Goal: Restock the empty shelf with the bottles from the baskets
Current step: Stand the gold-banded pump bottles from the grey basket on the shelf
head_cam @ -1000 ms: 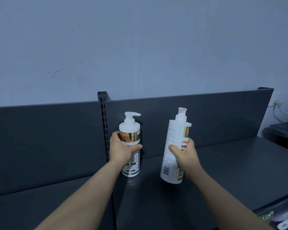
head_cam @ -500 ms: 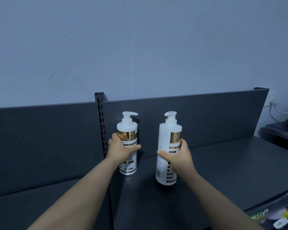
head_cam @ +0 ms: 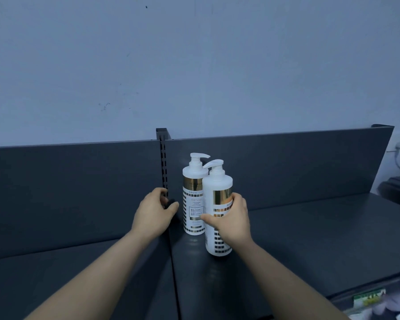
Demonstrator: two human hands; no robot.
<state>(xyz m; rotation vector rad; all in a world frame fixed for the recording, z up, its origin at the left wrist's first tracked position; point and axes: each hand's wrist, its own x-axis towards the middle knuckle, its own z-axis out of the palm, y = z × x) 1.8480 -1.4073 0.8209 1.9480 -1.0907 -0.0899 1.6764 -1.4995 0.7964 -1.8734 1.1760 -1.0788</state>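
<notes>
Two white pump bottles with gold bands stand on the dark grey shelf [head_cam: 310,239]. The rear bottle [head_cam: 192,204] stands upright against the back panel, free of any hand. My left hand [head_cam: 153,214] hovers just left of it, fingers loosely curved, holding nothing. The front bottle [head_cam: 217,211] stands directly in front and to the right of the rear one, close beside it. My right hand [head_cam: 232,219] grips this front bottle around its middle from the right side.
A slotted upright post [head_cam: 163,162] splits the back panel just left of the bottles. A seam runs down the shelf below it. At the lower right, under the shelf edge, lie blurred packaged items [head_cam: 374,303]. A dark object [head_cam: 395,188] and cables sit at the far right.
My left hand has let go of the rear bottle and drawn back to the left. My right hand has shifted the second bottle left, close against the first.
</notes>
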